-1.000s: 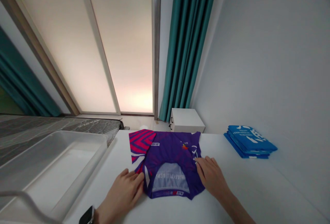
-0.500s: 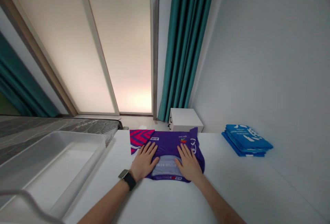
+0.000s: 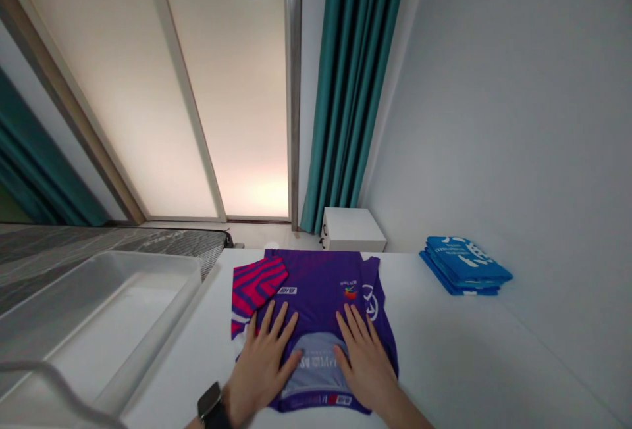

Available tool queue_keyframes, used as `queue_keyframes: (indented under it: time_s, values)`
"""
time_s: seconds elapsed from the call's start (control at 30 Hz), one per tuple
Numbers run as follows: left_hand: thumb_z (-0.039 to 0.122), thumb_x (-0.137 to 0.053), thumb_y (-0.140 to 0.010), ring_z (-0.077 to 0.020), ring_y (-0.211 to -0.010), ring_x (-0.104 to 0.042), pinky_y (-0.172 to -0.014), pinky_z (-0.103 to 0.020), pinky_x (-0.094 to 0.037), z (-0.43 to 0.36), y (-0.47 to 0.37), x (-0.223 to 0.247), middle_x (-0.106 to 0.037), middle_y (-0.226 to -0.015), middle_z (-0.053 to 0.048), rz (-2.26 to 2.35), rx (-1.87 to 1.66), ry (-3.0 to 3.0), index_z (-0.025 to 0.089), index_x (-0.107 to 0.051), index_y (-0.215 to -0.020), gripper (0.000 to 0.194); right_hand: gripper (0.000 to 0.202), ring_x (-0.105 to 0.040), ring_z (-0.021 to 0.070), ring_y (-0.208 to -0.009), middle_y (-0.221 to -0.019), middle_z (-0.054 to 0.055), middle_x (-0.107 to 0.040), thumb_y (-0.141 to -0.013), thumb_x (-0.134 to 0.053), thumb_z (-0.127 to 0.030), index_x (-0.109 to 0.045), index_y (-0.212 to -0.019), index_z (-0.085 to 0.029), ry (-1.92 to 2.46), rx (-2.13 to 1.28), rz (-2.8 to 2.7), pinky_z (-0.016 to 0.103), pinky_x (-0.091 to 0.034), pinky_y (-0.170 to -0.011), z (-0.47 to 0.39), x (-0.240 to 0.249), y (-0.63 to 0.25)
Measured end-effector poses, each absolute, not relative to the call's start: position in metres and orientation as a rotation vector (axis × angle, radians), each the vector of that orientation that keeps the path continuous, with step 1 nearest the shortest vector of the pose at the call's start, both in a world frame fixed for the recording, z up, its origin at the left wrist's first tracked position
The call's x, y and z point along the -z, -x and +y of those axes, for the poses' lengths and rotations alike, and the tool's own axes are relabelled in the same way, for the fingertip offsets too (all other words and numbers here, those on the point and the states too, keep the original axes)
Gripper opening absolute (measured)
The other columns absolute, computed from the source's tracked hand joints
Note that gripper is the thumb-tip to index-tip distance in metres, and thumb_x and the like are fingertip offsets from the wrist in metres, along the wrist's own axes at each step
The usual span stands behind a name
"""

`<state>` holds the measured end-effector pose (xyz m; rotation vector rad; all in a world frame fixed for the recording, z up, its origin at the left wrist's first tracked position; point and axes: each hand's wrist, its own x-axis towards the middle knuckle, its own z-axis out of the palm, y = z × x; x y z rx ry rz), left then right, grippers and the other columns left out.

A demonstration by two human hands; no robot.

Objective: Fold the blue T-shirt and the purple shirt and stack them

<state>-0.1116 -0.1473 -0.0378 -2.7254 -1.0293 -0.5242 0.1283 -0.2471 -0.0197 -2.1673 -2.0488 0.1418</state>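
Lying flat on the white bench (image 3: 459, 356): purple shirt (image 3: 318, 284), folded, pink-striped sleeve (image 3: 257, 284) at its left. Left hand (image 3: 264, 366) and right hand (image 3: 365, 360) pressed palm-down on the shirt, fingers spread, grip released. Blue folded stack (image 3: 464, 264) well apart, right. Clear bin (image 3: 99, 310), left.

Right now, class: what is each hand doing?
Left hand: open, flat on the purple jersey.
Right hand: open, flat on the same jersey.
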Motion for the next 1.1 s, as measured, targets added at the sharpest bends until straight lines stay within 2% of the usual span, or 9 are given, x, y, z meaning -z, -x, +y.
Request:
queue_keyframes:
  time_s: [0.07,0.23,0.33,0.43,0.53,0.67,0.8,0.9,1.1]
  values:
    - [0.058,-0.039,-0.094,-0.0337,-0.141,-0.030,-0.112,-0.055,-0.024,-0.156,0.116,0.041,-0.034,-0.156,-0.005,-1.026,0.533,2.701,0.033,-0.026,-0.151,0.063,0.062,-0.015,0.0266,-0.147,-0.160,0.002,-0.016,-0.098,-0.026,-0.052,-0.027,-0.152,-0.022,2.159,-0.144,-2.040,0.046,-0.016,-0.118,-0.255,0.020,-0.125]
    - [0.056,-0.037,-0.095,-0.0353,-0.141,-0.029,-0.109,-0.057,-0.027,-0.154,0.109,0.044,-0.034,-0.155,-0.006,-1.056,0.499,2.702,0.031,-0.026,-0.152,0.063,0.056,-0.028,0.0263,-0.143,-0.153,0.008,-0.037,-0.098,-0.029,-0.046,-0.044,-0.145,-0.018,2.106,-0.110,-2.045,0.046,-0.015,-0.119,-0.241,0.011,-0.122]
    - [0.056,-0.037,-0.095,-0.0362,-0.142,-0.028,-0.109,-0.059,-0.027,-0.148,0.097,0.045,-0.035,-0.155,-0.008,-1.073,0.496,2.725,0.030,-0.030,-0.151,0.062,0.055,-0.024,0.0229,-0.144,-0.156,0.007,-0.031,-0.099,-0.031,-0.042,-0.039,-0.147,-0.018,1.975,-0.108,-2.116,0.042,-0.017,-0.120,-0.222,0.006,-0.118]
    - [0.055,-0.036,-0.096,-0.0355,-0.141,-0.030,-0.109,-0.059,-0.028,-0.140,0.085,0.040,-0.038,-0.153,-0.009,-1.090,0.516,2.754,0.027,-0.035,-0.149,0.060,0.059,-0.018,0.0228,-0.146,-0.159,0.006,-0.023,-0.098,-0.034,-0.045,-0.032,-0.150,-0.020,1.962,-0.160,-2.166,0.043,-0.014,-0.120,-0.209,0.007,-0.117]
    - [0.051,-0.034,-0.098,-0.0288,-0.143,-0.029,-0.113,-0.051,-0.028,-0.121,0.079,0.026,-0.036,-0.154,-0.009,-1.074,0.582,2.794,0.024,-0.033,-0.150,0.058,0.061,-0.013,0.0224,-0.147,-0.160,0.005,-0.019,-0.097,-0.032,-0.049,-0.029,-0.151,-0.021,2.025,-0.184,-2.166,0.045,-0.008,-0.120,-0.203,0.010,-0.128]
    - [0.041,-0.027,-0.102,-0.0213,-0.145,-0.024,-0.116,-0.042,-0.027,-0.075,0.083,0.015,-0.030,-0.157,-0.010,-1.134,0.718,2.802,0.018,-0.028,-0.151,0.055,0.061,-0.012,0.0227,-0.147,-0.160,0.005,-0.018,-0.097,-0.029,-0.050,-0.029,-0.151,-0.021,2.140,-0.151,-2.112,0.045,-0.007,-0.119,-0.208,0.013,-0.159]
    - [0.038,-0.028,-0.101,-0.0229,-0.141,-0.034,-0.113,-0.044,-0.033,-0.043,0.088,0.028,-0.039,-0.152,-0.013,-1.081,0.591,2.863,0.016,-0.037,-0.147,0.052,0.060,-0.015,0.0234,-0.147,-0.159,0.006,-0.021,-0.098,-0.027,-0.050,-0.030,-0.151,-0.021,2.212,-0.071,-2.065,0.046,-0.010,-0.119,-0.224,0.018,-0.185]
    - [0.044,-0.034,-0.099,-0.0273,-0.141,-0.035,-0.112,-0.047,-0.033,-0.044,0.089,0.038,-0.040,-0.151,-0.014,-1.116,0.502,2.798,0.017,-0.045,-0.143,0.053,0.060,-0.017,0.0234,-0.146,-0.159,0.006,-0.022,-0.098,-0.028,-0.051,-0.031,-0.150,-0.022,2.228,-0.024,-2.061,0.046,-0.012,-0.119,-0.235,0.022,-0.193]
    - [0.050,-0.035,-0.095,-0.0339,-0.138,-0.037,-0.108,-0.051,-0.034,-0.056,0.128,0.040,-0.048,-0.145,-0.018,-1.387,0.451,2.591,0.014,-0.050,-0.140,0.060,0.060,-0.017,0.0239,-0.147,-0.159,0.006,-0.022,-0.099,-0.026,-0.051,-0.030,-0.151,-0.021,2.224,-0.030,-2.069,0.047,-0.011,-0.119,-0.236,0.024,-0.184]
